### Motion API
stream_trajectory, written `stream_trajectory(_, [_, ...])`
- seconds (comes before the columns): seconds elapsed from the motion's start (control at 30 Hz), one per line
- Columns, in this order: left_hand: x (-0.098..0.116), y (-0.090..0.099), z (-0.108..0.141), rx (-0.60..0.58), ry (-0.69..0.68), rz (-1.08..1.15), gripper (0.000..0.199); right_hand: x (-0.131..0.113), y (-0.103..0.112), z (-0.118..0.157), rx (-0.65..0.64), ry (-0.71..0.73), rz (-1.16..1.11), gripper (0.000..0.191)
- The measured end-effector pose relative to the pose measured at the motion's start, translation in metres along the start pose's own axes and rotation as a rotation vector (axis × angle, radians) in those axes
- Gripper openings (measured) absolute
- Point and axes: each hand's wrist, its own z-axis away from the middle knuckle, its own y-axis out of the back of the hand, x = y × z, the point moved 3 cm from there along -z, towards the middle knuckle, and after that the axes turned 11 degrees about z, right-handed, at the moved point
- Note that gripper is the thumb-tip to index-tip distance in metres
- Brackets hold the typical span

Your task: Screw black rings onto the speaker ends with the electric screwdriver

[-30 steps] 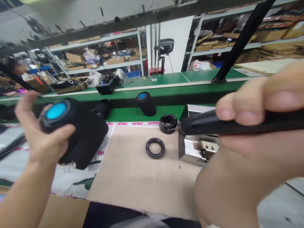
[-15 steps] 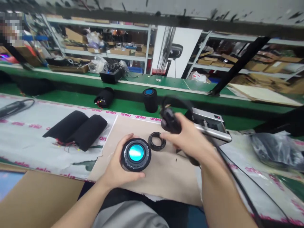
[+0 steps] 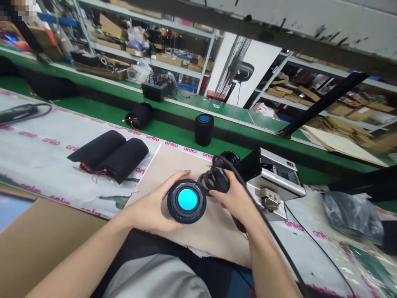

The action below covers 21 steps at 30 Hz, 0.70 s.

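Left hand: the left hand (image 3: 148,209) curls around the speaker cap (image 3: 186,201), fingers over its upper rim and thumb along the lower edge, gripping it by the edge with the cyan face left uncovered.

Right hand: the right hand (image 3: 232,199) is curled closed, pinching the black part (image 3: 214,180) between thumb and fingers. The part's exact shape is partly hidden by the fingers.

Held pieces: both sit above the tan pad (image 3: 175,159), just beside each other. Whether they touch cannot be told from this view.

Nearby: a black ring (image 3: 230,159) sits just behind the right hand, and the metal jig (image 3: 276,174) stands to its right. Two black sleeves (image 3: 108,155) lie on the white sheet (image 3: 31,142), with red wires (image 3: 93,171) at their end.

Risks: the cap's edge-only grip could let it slip and drop onto the pad. The black cable (image 3: 271,242) along the right forearm could snag the black part or drag it off line. The jig's corner could catch a knuckle.

Writing: "anko" (image 3: 171,144) repeats in pink along the sheet. No other label is legible.
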Motion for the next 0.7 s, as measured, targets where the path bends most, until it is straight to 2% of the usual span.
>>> stream_trajectory(0.07, [0.004, 0.002, -0.006, 0.004, 0.022, -0.044, 0.123, -0.004, 0.014, 0.014, 0.046, -0.041, -0.098, 0.070])
stream_trajectory(0.13, [0.007, -0.003, -0.014, 0.065, 0.026, -0.078, 0.127, -0.007, 0.026, 0.031, 0.083, -0.065, -0.190, 0.077])
stream_trajectory(0.27, [0.010, -0.028, -0.023, 0.209, 0.003, -0.041, 0.130, -0.011, 0.032, 0.060, 0.084, -0.057, -0.467, 0.082])
stream_trajectory(0.33, [0.011, -0.040, -0.023, 0.156, 0.012, -0.036, 0.129, -0.012, 0.027, 0.067, 0.077, -0.060, -0.578, 0.080])
stream_trajectory(0.4, [0.016, -0.045, -0.022, 0.042, 0.039, -0.046, 0.124, -0.013, 0.023, 0.071, 0.087, -0.062, -0.637, 0.080])
stream_trajectory(0.53, [0.032, -0.038, -0.026, -0.148, 0.044, -0.185, 0.105, -0.011, 0.019, 0.075, 0.108, -0.049, -0.729, 0.080])
stream_trajectory(0.6, [0.038, -0.033, -0.030, -0.184, 0.034, -0.268, 0.099, -0.009, 0.020, 0.078, 0.099, -0.064, -0.742, 0.080])
stream_trajectory(0.7, [0.043, -0.031, -0.035, -0.183, 0.047, -0.328, 0.105, -0.007, 0.022, 0.082, 0.062, -0.073, -0.710, 0.081])
